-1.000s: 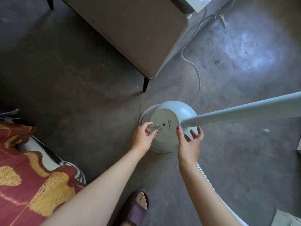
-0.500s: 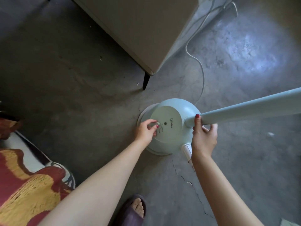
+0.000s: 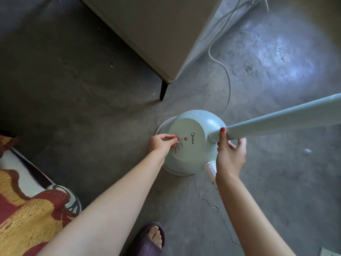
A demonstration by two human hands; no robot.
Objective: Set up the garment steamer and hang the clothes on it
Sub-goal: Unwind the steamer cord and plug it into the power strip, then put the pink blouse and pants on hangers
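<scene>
floor [image 3: 92,80]: cracked grey concrete | cabinet [image 3: 156,34] | possibly bedding [image 3: 27,209]

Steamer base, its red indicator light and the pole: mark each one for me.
steamer base [image 3: 206,122], head view, on the bare domed shell
red indicator light [image 3: 186,138], head view, on the lit dot
pole [image 3: 280,121], head view, on the middle of the tube

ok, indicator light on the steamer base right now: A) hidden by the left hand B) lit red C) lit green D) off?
B: the indicator light glows red on the steamer base, just beside the left hand, which pinches the dial; the right hand holds the pole.
</scene>
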